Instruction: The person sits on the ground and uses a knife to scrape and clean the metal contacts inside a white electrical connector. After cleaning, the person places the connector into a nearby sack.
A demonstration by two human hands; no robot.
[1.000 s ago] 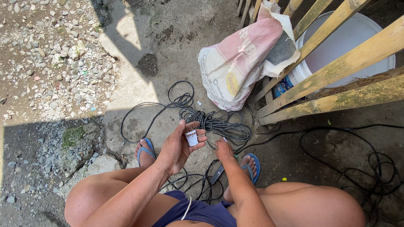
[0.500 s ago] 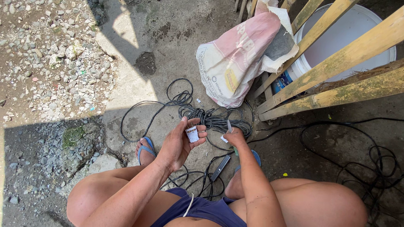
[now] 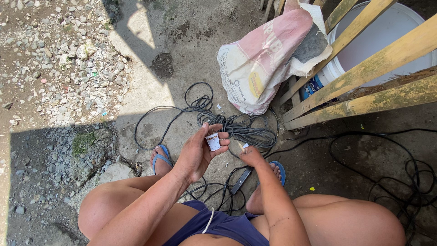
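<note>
Since the earlier frame, your right hand (image 3: 251,156) had dropped a little from the left hand (image 3: 199,152), pinching a small pale piece, too small to identify. Your left hand was closed around a small white socket (image 3: 213,141), held above the coiled black cable (image 3: 236,130) on the concrete ground (image 3: 150,59). Both hands stayed apart, between your blue sandals (image 3: 161,158). A sack (image 3: 261,64) leaned against the bucket (image 3: 364,50) beyond the cable.

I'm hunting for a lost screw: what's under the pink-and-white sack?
The sack lies on bare concrete, leaning against the wooden slats and white bucket. A black cable coils beside it. Anything beneath is covered.
</note>
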